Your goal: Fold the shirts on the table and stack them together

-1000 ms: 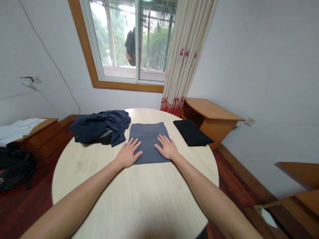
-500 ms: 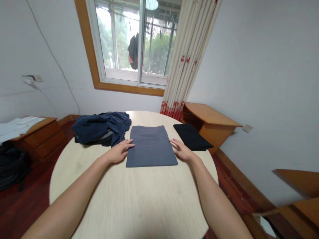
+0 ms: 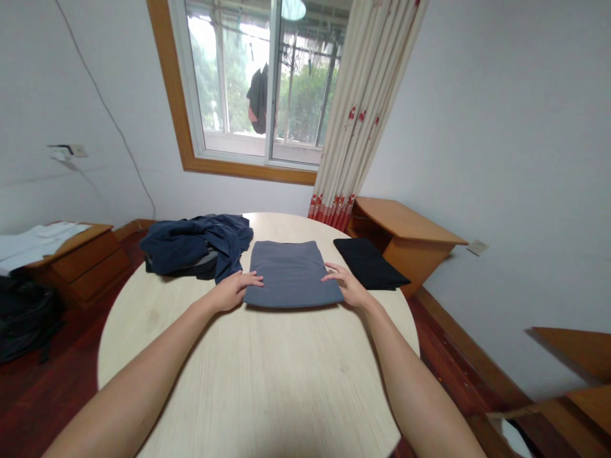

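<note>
A grey folded cloth (image 3: 289,270) lies on the round pale wooden table (image 3: 267,381), its near edge raised a little off the top. My left hand (image 3: 232,292) grips the cloth's near left corner, fingers curled over the edge. At the near right corner my right hand (image 3: 347,287) grips it the same way. Both forearms reach in from the bottom of the view.
A heap of dark blue clothes (image 3: 195,245) lies left of the grey cloth, a black folded cloth (image 3: 370,262) to its right. Beyond the table stand a low wooden stand (image 3: 405,224), a drawer chest (image 3: 76,257) and a black bag (image 3: 23,318) on the floor.
My hands slid from flat on top of the grey cloth out to its sides, then closed on its near corners. The near edge has lifted and the cloth looks shorter.
</note>
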Demonstrator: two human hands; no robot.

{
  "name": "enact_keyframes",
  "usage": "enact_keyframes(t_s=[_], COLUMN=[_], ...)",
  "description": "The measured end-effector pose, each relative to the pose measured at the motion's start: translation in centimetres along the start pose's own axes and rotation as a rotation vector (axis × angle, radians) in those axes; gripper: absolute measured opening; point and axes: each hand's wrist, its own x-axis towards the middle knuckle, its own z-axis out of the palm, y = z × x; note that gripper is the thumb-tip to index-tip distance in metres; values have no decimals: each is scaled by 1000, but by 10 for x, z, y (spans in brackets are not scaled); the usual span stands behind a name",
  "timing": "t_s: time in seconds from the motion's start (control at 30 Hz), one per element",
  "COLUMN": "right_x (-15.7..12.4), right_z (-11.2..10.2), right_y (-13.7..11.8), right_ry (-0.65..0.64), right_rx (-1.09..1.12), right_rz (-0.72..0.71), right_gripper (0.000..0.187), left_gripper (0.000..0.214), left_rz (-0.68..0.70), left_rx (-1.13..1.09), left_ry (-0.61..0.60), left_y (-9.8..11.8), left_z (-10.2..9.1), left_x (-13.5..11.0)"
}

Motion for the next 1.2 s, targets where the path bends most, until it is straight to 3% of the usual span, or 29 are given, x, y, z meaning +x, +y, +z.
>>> enact_keyframes(t_s=[0.13,0.23,0.33,0.43,0.5,0.63,0.8,0.93,1.07,1.2], right_x=[-4,3,20,34,36,23,12,14,14,7], right_z=[-4,8,29,43,46,40,35,31,25,16], right_y=[-2,-1,2,8,12,17,20,24,28,22], right_ry=[-21,105,309,375,344,208,85,112,182,117], right_rx=[178,323,403,268,196,268,420,462,402,372], right_rz=[-31,2,111,276,327,282,256,275,401,417], right_gripper=[23,27,40,53,58,66,67,63,62,49], left_gripper=[36,42,56,68,79,85,77,72,63,67], left_rz=[-2,-68,-218,-455,-520,-377,-304,-320,-367,-422], left_rx=[-219,-441,-700,-775,-757,-644,-540,-520,-430,-428], left_ry=[55,189,405,533,509,308,316,322,326,247], left_y=[11,16,11,4,0,-2,-1,-5,-4,5], left_z=[-16,-15,-1,10,11,8,9,6,3,3], left_x=[-6,-1,14,24,22,12,8,10,12,9])
